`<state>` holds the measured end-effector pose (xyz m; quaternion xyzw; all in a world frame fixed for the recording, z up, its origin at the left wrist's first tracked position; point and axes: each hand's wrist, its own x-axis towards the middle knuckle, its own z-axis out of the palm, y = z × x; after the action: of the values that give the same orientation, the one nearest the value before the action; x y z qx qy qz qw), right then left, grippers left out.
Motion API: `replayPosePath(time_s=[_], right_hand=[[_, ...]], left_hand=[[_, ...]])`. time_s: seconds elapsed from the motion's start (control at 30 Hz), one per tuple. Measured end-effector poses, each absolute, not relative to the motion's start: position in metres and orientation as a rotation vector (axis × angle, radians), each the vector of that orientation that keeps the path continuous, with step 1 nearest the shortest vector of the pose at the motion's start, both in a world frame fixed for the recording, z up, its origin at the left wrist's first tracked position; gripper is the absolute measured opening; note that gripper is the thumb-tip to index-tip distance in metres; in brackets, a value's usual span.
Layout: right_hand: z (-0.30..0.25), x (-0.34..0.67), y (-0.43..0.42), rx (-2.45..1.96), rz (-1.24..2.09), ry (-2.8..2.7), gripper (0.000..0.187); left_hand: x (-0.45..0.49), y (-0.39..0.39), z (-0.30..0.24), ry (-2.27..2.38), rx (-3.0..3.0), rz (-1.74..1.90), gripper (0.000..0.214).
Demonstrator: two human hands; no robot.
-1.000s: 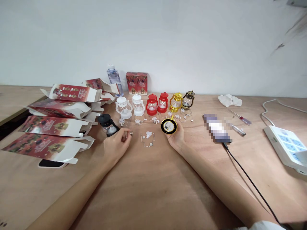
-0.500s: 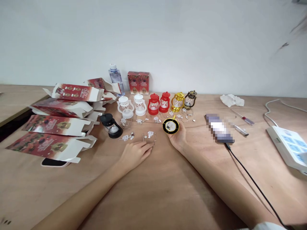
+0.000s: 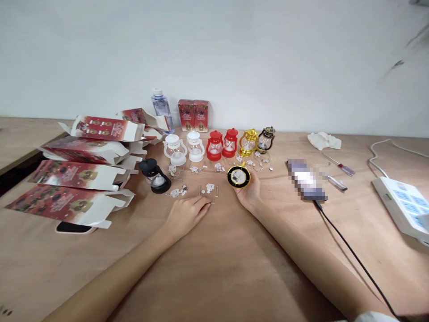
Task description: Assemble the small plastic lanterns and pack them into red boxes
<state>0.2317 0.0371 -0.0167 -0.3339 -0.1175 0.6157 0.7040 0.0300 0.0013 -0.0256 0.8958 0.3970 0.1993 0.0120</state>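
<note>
My right hand (image 3: 250,195) is closed around a small gold lantern (image 3: 248,172), its round underside turned toward me, showing a black ring and a pale centre. My left hand (image 3: 187,215) rests on the table with its fingers stretched out, holding nothing that I can see. Its fingertips lie beside a bent wire piece (image 3: 217,191). Just beyond them are a small cluster of white parts (image 3: 210,188) and a button cell (image 3: 203,192). Left of these stands a black lantern (image 3: 156,176).
White lanterns (image 3: 195,147), red lanterns (image 3: 214,146), another gold lantern (image 3: 248,144) and a bronze one (image 3: 266,140) stand in a row. Opened red boxes (image 3: 72,174) pile up at left. At right lie a phone (image 3: 305,179), a screwdriver (image 3: 342,166) and a power strip (image 3: 400,201).
My left hand has drawn back slightly to the left, away from the bent wire piece. The right hand and its lantern look unchanged.
</note>
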Motion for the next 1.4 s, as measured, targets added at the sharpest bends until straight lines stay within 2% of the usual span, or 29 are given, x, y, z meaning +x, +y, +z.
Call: replayPosePath(time_s=[0.4, 0.93, 1.03, 1.27, 1.4], right_hand=[[-0.020, 0.232, 0.039, -0.756, 1.367, -0.283, 0.014], [-0.015, 0.232, 0.038, -0.755, 1.369, -0.245, 0.017], [-0.013, 0.232, 0.037, -0.771, 1.383, -0.233, 0.019], [-0.020, 0.231, 0.039, -0.767, 1.370, -0.261, 0.014], [0.004, 0.258, 0.050, -0.784, 1.131, -0.376, 0.016]], left_hand=[[0.031, 0.001, -0.025, 1.453, 2.731, 0.546, 0.022], [0.030, -0.001, -0.021, 1.336, 2.739, 0.635, 0.016], [0.028, -0.002, -0.020, 1.147, 2.792, 0.848, 0.018], [0.044, -0.025, -0.019, 0.277, 3.074, 1.208, 0.018], [0.053, -0.039, -0.022, 0.127, 3.018, 1.215, 0.018]])
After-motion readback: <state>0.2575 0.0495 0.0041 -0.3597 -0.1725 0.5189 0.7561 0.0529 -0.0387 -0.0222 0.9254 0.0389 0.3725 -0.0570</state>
